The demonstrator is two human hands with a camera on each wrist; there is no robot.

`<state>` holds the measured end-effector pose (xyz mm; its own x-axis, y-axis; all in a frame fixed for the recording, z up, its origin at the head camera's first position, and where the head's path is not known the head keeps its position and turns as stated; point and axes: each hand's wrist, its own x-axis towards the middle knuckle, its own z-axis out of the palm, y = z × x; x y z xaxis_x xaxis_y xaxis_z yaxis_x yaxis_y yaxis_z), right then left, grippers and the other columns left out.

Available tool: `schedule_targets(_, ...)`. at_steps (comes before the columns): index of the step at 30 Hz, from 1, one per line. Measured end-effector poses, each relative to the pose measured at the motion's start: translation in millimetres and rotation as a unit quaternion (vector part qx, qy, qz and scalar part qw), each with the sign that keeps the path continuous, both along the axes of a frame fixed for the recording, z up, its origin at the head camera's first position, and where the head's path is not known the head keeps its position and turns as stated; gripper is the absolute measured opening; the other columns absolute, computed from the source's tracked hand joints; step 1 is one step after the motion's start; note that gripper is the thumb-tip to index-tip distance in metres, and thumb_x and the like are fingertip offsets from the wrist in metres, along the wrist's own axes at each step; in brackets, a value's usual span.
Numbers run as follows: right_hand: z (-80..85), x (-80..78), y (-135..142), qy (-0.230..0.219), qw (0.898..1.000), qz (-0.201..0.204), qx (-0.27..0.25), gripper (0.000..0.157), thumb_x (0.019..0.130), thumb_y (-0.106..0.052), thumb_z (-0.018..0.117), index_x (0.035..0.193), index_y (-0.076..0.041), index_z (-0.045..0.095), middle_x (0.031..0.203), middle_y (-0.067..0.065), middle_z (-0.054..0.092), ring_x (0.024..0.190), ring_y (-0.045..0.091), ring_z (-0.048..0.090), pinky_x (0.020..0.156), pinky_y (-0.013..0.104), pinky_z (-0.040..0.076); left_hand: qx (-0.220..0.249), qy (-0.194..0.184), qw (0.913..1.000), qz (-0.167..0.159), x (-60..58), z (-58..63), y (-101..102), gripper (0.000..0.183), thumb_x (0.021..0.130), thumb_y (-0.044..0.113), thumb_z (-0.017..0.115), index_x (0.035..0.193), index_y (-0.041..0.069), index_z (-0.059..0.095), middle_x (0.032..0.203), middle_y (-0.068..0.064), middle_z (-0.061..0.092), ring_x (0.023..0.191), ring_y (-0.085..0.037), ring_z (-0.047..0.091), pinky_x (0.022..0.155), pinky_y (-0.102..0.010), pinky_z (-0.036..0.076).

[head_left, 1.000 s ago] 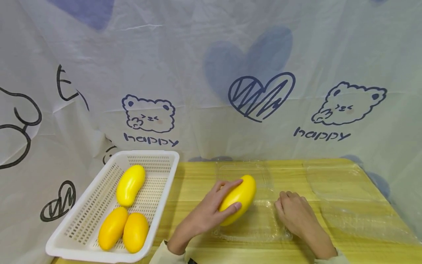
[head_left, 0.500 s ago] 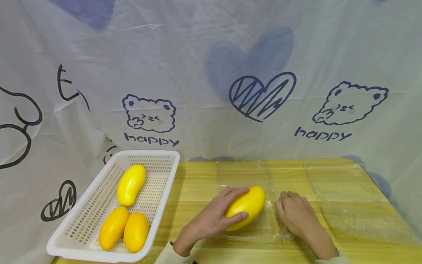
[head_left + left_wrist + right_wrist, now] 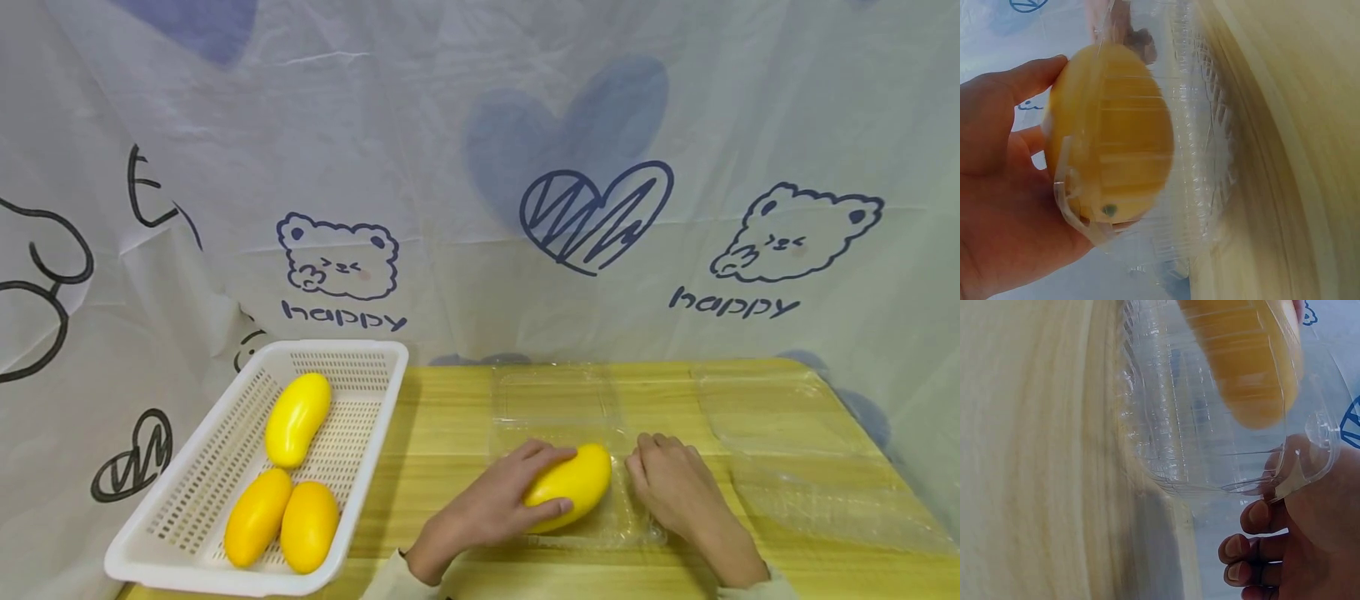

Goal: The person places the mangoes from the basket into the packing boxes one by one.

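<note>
Head view, left hand [image 3: 501,502] is gripping 1 yellow fruit [image 3: 576,485] inside clear container [image 3: 555,408], basket [image 3: 348,433] at left is holding 3 fruits [image 3: 298,419], left wrist view, yellow fruit is showing through clear container, right wrist view, right hand [image 3: 1313,525] is pinching clear container's near-right edge.

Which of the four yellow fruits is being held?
The fruit gripped by the left hand, seen through the clear container's wall in both wrist views; the other three fruits lie in the white basket.

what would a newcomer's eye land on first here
Probably the bright yellow fruit in the left hand, showing through the clear box in the left wrist view. Then perhaps three more fruits in the white basket at left, and the scribbled heart on the cloth behind.
</note>
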<state>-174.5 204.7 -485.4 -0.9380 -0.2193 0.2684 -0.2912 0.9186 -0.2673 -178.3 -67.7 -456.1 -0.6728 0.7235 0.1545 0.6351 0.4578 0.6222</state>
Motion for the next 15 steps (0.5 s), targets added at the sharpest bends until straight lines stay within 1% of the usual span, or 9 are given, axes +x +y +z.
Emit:
schedule_targets(3,-0.2,-0.2,0.2,-0.001,1.0,-0.001,-0.002,0.03,0.101,-0.012,0.05,0.072,-0.014,0.048,0.066,0.0,0.044,0.065,0.022,0.051,0.068,0.049,0.049,-0.016,0.005,0.9998,-0.007,1.4,-1.3,0.7,0.054,0.104,0.04,0.06,0.152,0.018,0.049,0.143,-0.003,0.055,0.117,-0.013,0.057,0.097,-0.031,0.05)
schedule_targets(5,-0.4,-0.2,0.2,-0.001,1.0,-0.001,-0.005,0.029,0.101,-0.012,0.05,0.072,-0.014,0.049,0.067,0.0,0.045,0.067,0.023,0.053,0.071,0.051,0.05,-0.031,0.008,0.9995,-0.006,2.9,-1.7,1.2,0.054,0.103,0.037,0.062,0.152,0.018,0.05,0.144,-0.003,0.055,0.122,-0.015,0.056,0.102,-0.035,0.049)
schedule_targets(7,-0.7,-0.4,0.2,-0.002,1.0,-0.001,-0.008,0.029,0.101,-0.012,0.049,0.073,-0.014,0.049,0.068,0.0,0.046,0.068,0.023,0.054,0.072,0.052,0.05,-0.044,0.01,0.999,-0.005,4.2,-2.0,1.6,0.053,0.102,0.034,0.063,0.151,0.018,0.051,0.146,-0.002,0.056,0.127,-0.017,0.055,0.106,-0.037,0.046)
schedule_targets(9,-0.9,-0.5,0.1,-0.006,1.0,0.0,-0.01,0.029,0.102,-0.011,0.049,0.072,-0.015,0.049,0.067,0.0,0.045,0.067,0.022,0.051,0.072,0.051,0.05,-0.056,0.012,0.9984,-0.005,5.2,-1.9,2.3,0.052,0.102,0.031,0.064,0.151,0.017,0.052,0.148,-0.002,0.055,0.132,-0.018,0.053,0.111,-0.04,0.043)
schedule_targets(10,-1.1,-0.5,0.0,-0.008,1.0,0.0,-0.012,0.03,0.102,-0.011,0.049,0.072,-0.015,0.048,0.067,0.0,0.045,0.066,0.021,0.05,0.072,0.051,0.05,-0.061,0.012,0.998,-0.007,5.6,-1.8,2.6,0.052,0.102,0.03,0.064,0.15,0.016,0.052,0.148,-0.001,0.055,0.134,-0.018,0.052,0.112,-0.04,0.042)
schedule_targets(13,-1.8,-0.8,-0.1,-0.005,1.0,0.0,-0.014,0.027,0.101,-0.012,0.05,0.074,-0.013,0.052,0.069,0.002,0.05,0.069,0.023,0.054,0.073,0.051,0.05,-0.081,0.016,0.9964,-0.017,6.9,-1.4,3.6,0.051,0.101,0.027,0.063,0.15,0.016,0.053,0.151,-0.001,0.053,0.139,-0.019,0.048,0.116,-0.044,0.038)
schedule_targets(15,-2.4,-1.0,-0.1,-0.003,1.0,0.0,-0.016,0.026,0.101,-0.012,0.05,0.076,-0.012,0.054,0.072,0.003,0.053,0.073,0.026,0.058,0.074,0.052,0.051,-0.094,0.014,0.9953,-0.02,7.8,-0.7,3.9,0.051,0.101,0.026,0.063,0.15,0.018,0.053,0.153,-0.002,0.051,0.14,-0.02,0.046,0.116,-0.048,0.037)
